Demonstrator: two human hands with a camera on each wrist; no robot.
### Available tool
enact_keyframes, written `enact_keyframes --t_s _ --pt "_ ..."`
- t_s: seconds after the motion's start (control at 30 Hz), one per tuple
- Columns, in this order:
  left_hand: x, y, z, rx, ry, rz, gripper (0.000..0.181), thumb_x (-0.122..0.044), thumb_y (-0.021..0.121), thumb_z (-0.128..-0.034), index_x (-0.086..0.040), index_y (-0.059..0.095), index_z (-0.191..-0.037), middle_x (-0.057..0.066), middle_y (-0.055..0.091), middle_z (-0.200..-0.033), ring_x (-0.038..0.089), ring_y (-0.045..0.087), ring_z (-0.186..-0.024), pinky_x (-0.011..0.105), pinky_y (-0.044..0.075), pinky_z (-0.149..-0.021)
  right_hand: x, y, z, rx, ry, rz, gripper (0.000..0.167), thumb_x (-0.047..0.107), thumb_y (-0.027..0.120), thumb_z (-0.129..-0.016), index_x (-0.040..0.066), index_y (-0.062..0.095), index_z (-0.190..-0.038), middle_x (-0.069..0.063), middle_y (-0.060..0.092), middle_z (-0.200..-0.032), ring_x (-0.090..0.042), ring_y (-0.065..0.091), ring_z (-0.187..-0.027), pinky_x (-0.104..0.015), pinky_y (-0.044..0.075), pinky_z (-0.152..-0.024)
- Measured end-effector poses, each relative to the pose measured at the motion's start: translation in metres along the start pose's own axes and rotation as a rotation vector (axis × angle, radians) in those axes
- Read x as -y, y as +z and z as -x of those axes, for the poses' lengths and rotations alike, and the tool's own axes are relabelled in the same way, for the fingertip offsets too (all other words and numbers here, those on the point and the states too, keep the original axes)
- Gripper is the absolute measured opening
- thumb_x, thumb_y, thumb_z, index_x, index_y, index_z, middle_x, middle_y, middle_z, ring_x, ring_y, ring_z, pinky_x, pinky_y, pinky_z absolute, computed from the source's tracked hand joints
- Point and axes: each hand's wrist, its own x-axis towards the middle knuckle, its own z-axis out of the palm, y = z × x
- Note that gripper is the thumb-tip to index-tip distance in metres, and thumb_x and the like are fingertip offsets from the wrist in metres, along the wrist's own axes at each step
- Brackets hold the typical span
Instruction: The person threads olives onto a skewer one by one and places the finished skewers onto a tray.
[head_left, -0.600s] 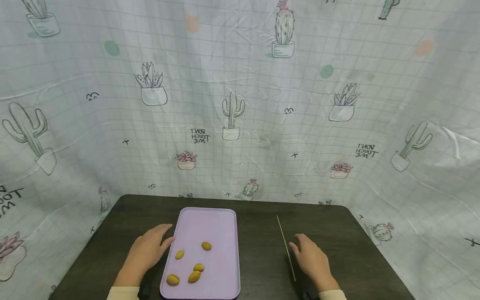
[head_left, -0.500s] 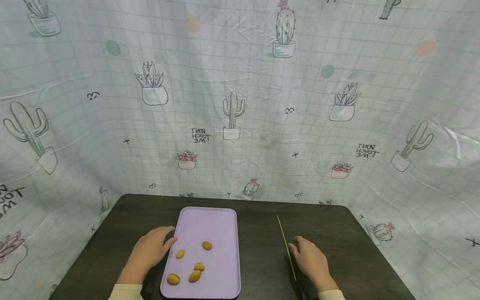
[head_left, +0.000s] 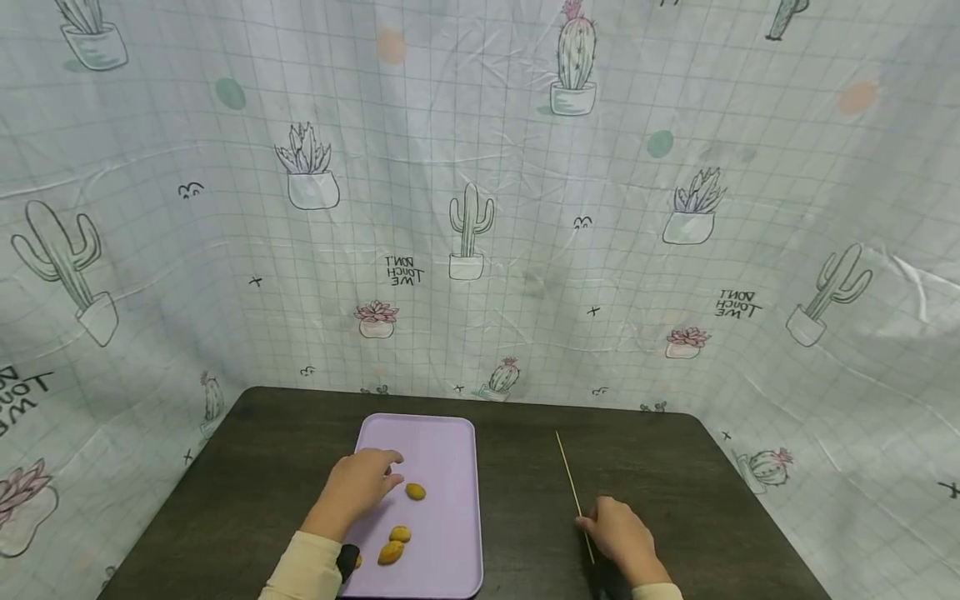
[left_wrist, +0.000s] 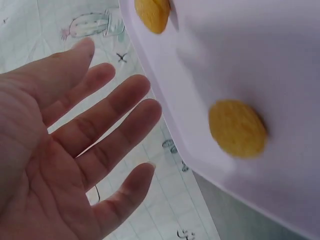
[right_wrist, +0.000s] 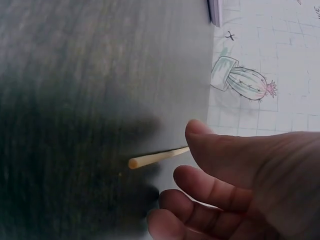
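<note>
My left hand point(head_left: 358, 483) is over the lilac tray point(head_left: 450, 467), its fingers spread and relaxed, holding nothing. Just right of its thumb lies a small yellow-brown oval fruit point(head_left: 416, 492). Two more, a fruit point(head_left: 400, 533) and a longer fruit point(head_left: 390, 553), lie together lower down; the wrist partly covers another. In the left wrist view the bare palm point(left_wrist: 55, 175) faces a fruit point(left_wrist: 237, 128) on the tray. At the right, my right hand point(head_left: 621, 533) has its thumb at a thin wooden stick point(head_left: 568, 475) lying on the table; in the right wrist view thumb and forefinger stand apart beside the stick point(right_wrist: 157, 157).
A dark wooden table point(head_left: 517, 483) carries the tray and stick. Behind and at both sides hangs a pale curtain point(head_left: 480, 325) printed with cacti. A dark wrist strap point(head_left: 347, 562) sits on the left wrist, close to the tray's near left corner.
From beside the tray, my left hand has moved right over it, covering a fruit on the left. My right hand has shifted slightly down, its thumb now at the stick. The stick stays put.
</note>
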Motion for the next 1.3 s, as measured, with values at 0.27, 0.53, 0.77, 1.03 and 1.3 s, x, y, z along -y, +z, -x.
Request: enact_keyframes --t_s 0.27,0.53,0.77,1.03,1.3 --pt "-0.014 0.011 -0.015 0.098 0.008 -0.001 0.030 -0.021 0.080 -0.0887 -0.011 0.074 -0.117 0.007 0.073 -0.108 0.028 0.068 -0.104 0.049 0.055 -0.081 -0.001 0.003 0.002 0.029 0.042 -0.004 0.033 0.034 0.077 -0.091 0.012 0.059 -0.074 0.000 0.054 -0.067 -0.018 0.050 -0.061 -0.039 0.042 -0.055" --pt "-0.019 0.025 -0.021 0.107 0.079 -0.051 0.017 -0.023 0.083 -0.0850 -0.016 0.081 -0.101 0.003 0.075 -0.107 0.025 0.070 -0.100 0.045 0.057 -0.078 0.003 0.004 0.002 0.010 0.067 -0.007 0.038 0.024 0.079 -0.089 0.013 0.055 -0.062 -0.001 0.052 -0.061 -0.019 0.049 -0.059 -0.044 0.043 -0.055" --pt "-0.020 0.028 -0.021 0.056 0.107 -0.123 0.010 -0.020 0.089 -0.0777 -0.021 0.080 -0.082 -0.004 0.072 -0.089 0.019 0.069 -0.084 0.037 0.057 -0.068 0.007 0.007 0.000 -0.021 0.094 -0.009 0.020 0.014 0.071 -0.094 0.001 0.065 -0.079 -0.014 0.064 -0.075 -0.027 0.061 -0.067 -0.049 0.050 -0.058" --pt "-0.019 0.023 -0.018 0.037 0.100 -0.126 0.011 -0.018 0.089 -0.0768 -0.019 0.079 -0.083 -0.006 0.069 -0.081 0.018 0.066 -0.076 0.037 0.054 -0.063 0.006 0.010 -0.001 -0.056 0.076 0.059 0.016 0.008 0.061 -0.097 -0.004 0.065 -0.087 -0.021 0.067 -0.082 -0.036 0.067 -0.075 -0.056 0.053 -0.062" --pt "-0.002 0.016 -0.014 -0.040 0.055 0.032 0.012 -0.020 0.087 -0.0800 -0.022 0.079 -0.088 -0.011 0.069 -0.082 0.010 0.064 -0.077 0.034 0.051 -0.064 -0.006 -0.009 -0.008 -0.238 -0.009 0.047 0.013 0.005 0.061 -0.099 -0.006 0.055 -0.093 -0.019 0.064 -0.073 -0.038 0.065 -0.063 -0.051 0.050 -0.051"
